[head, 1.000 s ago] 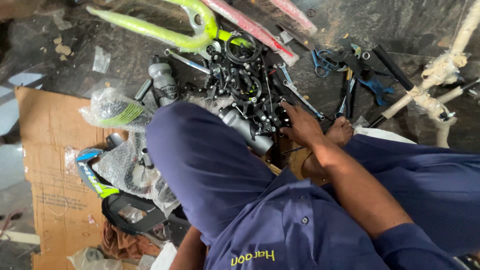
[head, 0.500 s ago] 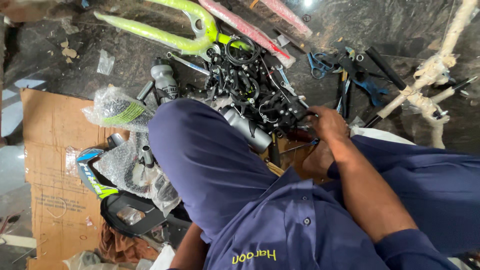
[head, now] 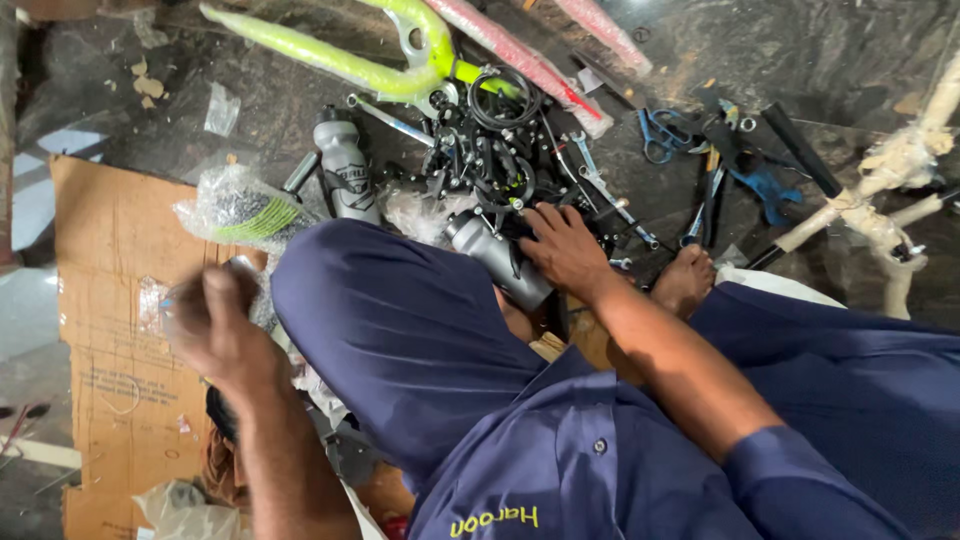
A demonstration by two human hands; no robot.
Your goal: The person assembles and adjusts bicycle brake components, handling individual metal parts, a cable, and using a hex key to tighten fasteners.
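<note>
At the left edge of the floor lies a flattened cardboard sheet [head: 105, 300], and my left hand [head: 215, 325] hangs above its right side, blurred; the fingers look curled around something clear and crinkly, but I cannot tell what it is or how tightly they close. Just beyond that hand, a plastic-wrapped bundle [head: 240, 212] with a green stripe rests at the cardboard's far corner. Beside it stands a grey water bottle [head: 345, 172], upright on the dark floor. My blue-trousered knee [head: 400, 320] fills the middle. Past the knee, near the far edge of the floor, a lime-green bicycle frame [head: 340, 62] lies flat, with red-wrapped tubes [head: 520, 55] crossing it. Below the frame sits a tangled heap of black bicycle parts [head: 495, 150] and cables. My right hand [head: 565, 245] rests palm down at the near side of that heap, fingers spread and flat, their tips touching the black parts, with a second grey bottle [head: 500, 262] lying just beside the thumb. My bare foot [head: 685, 280] is right of the hand. Farther right lie blue-handled pliers [head: 760, 185] and scissors [head: 660, 135], and a white-wrapped frame [head: 880, 190] reaches the right edge.
</note>
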